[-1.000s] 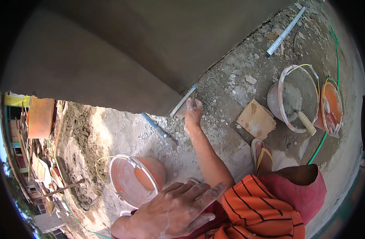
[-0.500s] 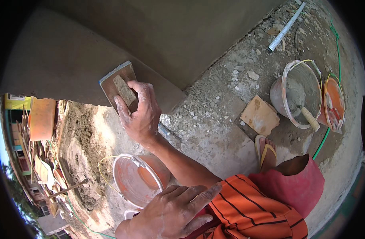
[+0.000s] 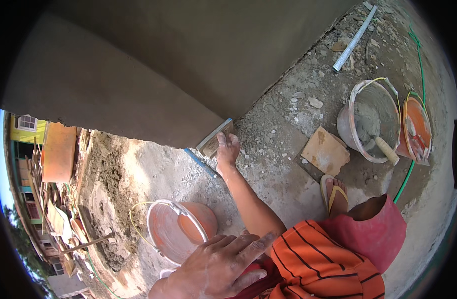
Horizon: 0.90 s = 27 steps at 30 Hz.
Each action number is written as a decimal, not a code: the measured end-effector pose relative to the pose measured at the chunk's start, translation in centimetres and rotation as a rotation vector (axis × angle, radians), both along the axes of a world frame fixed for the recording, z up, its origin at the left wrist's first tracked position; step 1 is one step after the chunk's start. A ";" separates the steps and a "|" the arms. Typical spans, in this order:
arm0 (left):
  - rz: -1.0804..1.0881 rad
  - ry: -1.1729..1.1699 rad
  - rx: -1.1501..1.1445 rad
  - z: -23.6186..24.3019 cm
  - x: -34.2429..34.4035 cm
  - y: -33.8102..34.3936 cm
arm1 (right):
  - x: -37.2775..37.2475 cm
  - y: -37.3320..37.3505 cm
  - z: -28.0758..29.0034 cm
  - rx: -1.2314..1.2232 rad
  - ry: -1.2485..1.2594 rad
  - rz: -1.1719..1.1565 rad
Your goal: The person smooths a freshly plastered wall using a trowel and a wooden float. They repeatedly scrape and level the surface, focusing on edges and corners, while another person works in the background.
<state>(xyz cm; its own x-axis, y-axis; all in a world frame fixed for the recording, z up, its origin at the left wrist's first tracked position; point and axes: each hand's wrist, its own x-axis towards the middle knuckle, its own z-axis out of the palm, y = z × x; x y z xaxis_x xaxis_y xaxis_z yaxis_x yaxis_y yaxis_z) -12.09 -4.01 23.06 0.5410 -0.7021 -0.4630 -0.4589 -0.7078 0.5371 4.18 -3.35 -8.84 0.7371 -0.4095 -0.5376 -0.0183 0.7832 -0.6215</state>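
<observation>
My right hand (image 3: 228,151) grips a plastering float (image 3: 209,143), a flat board with a pale edge and a block handle. The float lies against the lower end of a smooth grey plastered wall face (image 3: 114,94), close to where it meets a second plastered face (image 3: 203,55). My fingers partly cover the handle. At the bottom of the view, my left hand (image 3: 216,266) is stretched out, back upward, fingers slightly apart and holding nothing. It lies in front of my orange striped clothing (image 3: 323,259); what is under the palm is hidden.
An orange bucket (image 3: 201,219) stands near my left hand. At right are a bucket of grey mortar (image 3: 368,117) with a wooden-handled tool (image 3: 386,150), and an orange bucket (image 3: 419,124). A tile piece (image 3: 325,149), metal bar (image 3: 355,39), blue pipe (image 3: 199,163) and green hose (image 3: 404,182) lie on rubble-strewn ground.
My right hand has moved the float to the right and down along the wall to its lower end, turning it more edge-on. My left hand has hardly moved.
</observation>
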 end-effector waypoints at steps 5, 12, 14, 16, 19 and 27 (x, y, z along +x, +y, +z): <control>-0.032 0.036 -0.072 -0.7 -0.2 0.6 | -1.4 1.2 13.1 -0.625 -0.437 -0.017; -0.003 0.012 -0.056 -0.9 0.3 0.6 | -3.2 1.3 14.6 -0.680 -0.511 -0.011; -0.008 0.020 -0.052 -0.4 0.2 0.5 | -2.1 0.9 6.8 -0.302 -0.317 0.001; 0.001 0.037 -0.059 0.0 0.0 0.4 | -1.6 0.2 1.0 0.025 -0.034 -0.014; -0.022 0.059 -0.119 0.1 0.0 0.5 | -0.5 0.0 0.3 0.024 0.024 -0.055; -0.053 0.062 -0.123 -1.1 0.5 0.9 | -2.6 1.9 16.0 -0.881 -0.683 -0.079</control>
